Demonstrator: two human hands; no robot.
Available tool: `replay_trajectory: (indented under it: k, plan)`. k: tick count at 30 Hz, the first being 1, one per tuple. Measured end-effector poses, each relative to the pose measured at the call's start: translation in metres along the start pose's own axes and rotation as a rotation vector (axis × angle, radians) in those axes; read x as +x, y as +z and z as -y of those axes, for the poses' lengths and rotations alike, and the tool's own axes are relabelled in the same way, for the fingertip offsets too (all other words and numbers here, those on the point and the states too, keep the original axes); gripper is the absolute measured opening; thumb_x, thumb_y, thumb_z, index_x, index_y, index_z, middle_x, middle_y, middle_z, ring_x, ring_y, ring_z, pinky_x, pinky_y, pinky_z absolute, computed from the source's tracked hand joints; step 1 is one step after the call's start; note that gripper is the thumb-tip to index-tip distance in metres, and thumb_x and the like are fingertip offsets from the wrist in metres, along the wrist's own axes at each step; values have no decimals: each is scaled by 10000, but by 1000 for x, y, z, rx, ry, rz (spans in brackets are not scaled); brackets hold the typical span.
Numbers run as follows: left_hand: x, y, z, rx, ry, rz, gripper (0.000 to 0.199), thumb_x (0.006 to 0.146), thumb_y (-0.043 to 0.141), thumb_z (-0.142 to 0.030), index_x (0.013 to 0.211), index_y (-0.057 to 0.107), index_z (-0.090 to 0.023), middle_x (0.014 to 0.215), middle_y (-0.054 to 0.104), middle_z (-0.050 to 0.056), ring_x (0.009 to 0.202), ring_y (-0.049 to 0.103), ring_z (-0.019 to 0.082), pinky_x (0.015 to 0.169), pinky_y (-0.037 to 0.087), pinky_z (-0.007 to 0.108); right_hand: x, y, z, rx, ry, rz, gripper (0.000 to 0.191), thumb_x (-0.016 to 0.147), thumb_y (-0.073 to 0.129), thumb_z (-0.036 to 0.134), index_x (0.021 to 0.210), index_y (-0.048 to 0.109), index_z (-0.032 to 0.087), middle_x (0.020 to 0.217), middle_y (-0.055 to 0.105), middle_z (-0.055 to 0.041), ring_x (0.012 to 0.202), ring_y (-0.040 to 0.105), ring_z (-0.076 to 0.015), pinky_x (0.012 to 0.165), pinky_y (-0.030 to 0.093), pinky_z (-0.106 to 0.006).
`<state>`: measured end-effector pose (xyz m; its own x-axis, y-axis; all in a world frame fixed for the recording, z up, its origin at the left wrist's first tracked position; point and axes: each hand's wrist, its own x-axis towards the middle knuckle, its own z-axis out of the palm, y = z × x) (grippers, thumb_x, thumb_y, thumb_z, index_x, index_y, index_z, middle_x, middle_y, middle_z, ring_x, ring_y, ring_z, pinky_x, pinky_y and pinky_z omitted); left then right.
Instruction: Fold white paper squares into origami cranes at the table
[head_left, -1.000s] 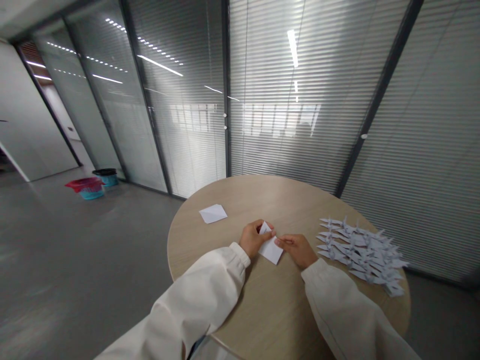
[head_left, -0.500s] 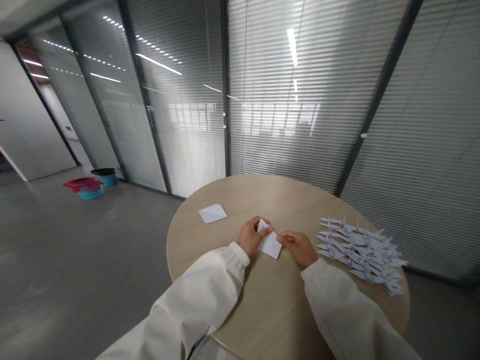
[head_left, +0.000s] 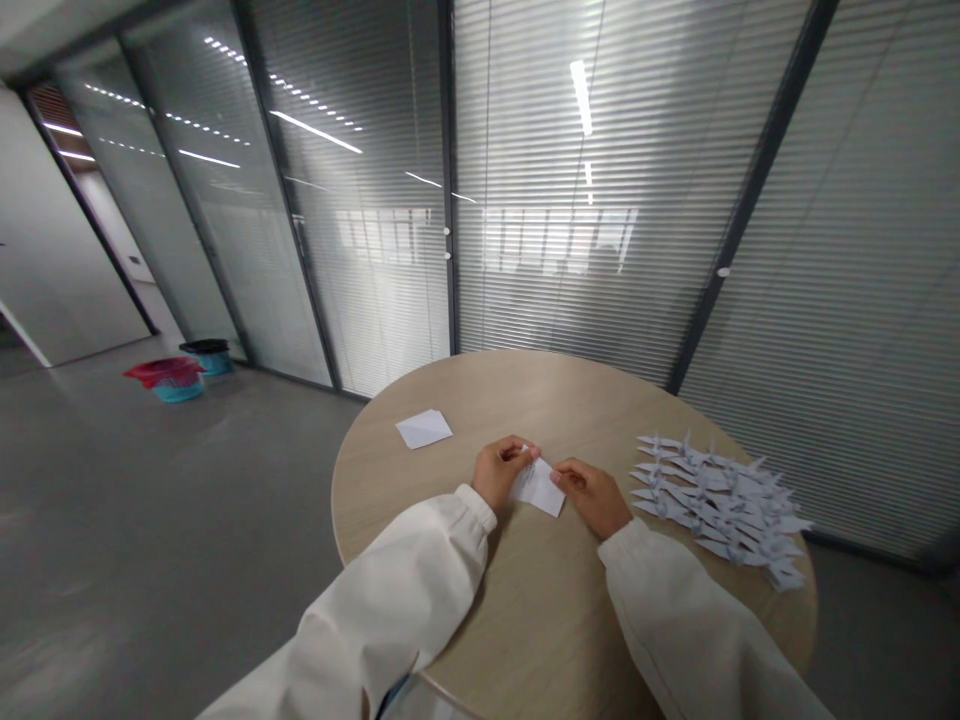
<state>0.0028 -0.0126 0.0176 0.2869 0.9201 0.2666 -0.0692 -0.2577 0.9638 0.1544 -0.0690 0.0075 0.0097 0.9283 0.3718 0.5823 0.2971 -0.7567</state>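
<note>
A small white folded paper [head_left: 540,489] is held between both hands above the round wooden table [head_left: 525,390]. My left hand [head_left: 501,472] pinches its upper left edge between thumb and fingers. On the other side, my right hand [head_left: 596,494] grips the paper's right edge with thumb and forefinger. Faint dark marks show on the paper near the left fingers. Left of the hands, a stack of white paper sheets [head_left: 424,429] lies flat on the table.
Many folded white paper cranes [head_left: 720,500] stand in rows on the table's right side. Glass partitions with blinds [head_left: 562,300] rise behind the table. On the floor at left are a bin with a red liner [head_left: 169,378] and a bin with a black liner [head_left: 210,357].
The left fingers and thumb have shifted along the paper's upper edge. The paper has turned slightly, and its lower corner sits a little farther right.
</note>
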Motion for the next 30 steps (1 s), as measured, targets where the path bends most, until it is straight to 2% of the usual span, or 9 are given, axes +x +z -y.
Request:
replay_trajectory:
  k: [5,11,15,20,25,30]
  plan:
    - [-3,4,1,-47,-58,84,344,568,654,-422,653,604,-93,514,541,1,434,447,70,415,295,180,-1,1,2,-19,-30,-23,250,758,453,381,757,612,189,661,639,-18,600,577,-138,548,422,-214]
    - [-6,3,2,-73,-56,101,337,587,641,-425,642,584,-98,501,542,0,405,448,71,392,301,178,-2,-4,5,-61,-83,-26,233,758,463,350,694,607,178,632,626,-6,606,567,-131,578,411,-210]
    - [-5,4,3,-40,-60,95,338,598,634,-427,659,586,-98,512,551,4,419,461,77,397,318,177,-2,-4,7,-52,-71,-21,250,760,452,367,698,600,176,617,615,-1,577,555,-126,538,397,-201]
    - [-3,2,2,13,-9,51,326,606,631,-413,668,611,-93,549,581,23,487,501,89,479,392,192,0,-6,2,-43,-47,-121,265,768,426,386,756,596,184,696,627,-12,635,556,-141,570,402,-213]
    - [-4,0,2,116,-23,123,368,619,598,-455,711,636,-101,582,605,42,504,518,101,506,420,208,2,-10,-5,-50,68,-224,338,733,446,467,801,603,175,665,616,-19,570,530,-146,489,388,-215]
    - [-9,1,-2,182,6,211,357,629,594,-438,767,658,-115,664,642,63,568,550,126,529,407,206,0,-7,3,-50,-11,-112,296,739,459,444,759,613,193,650,609,-3,588,531,-136,522,390,-208]
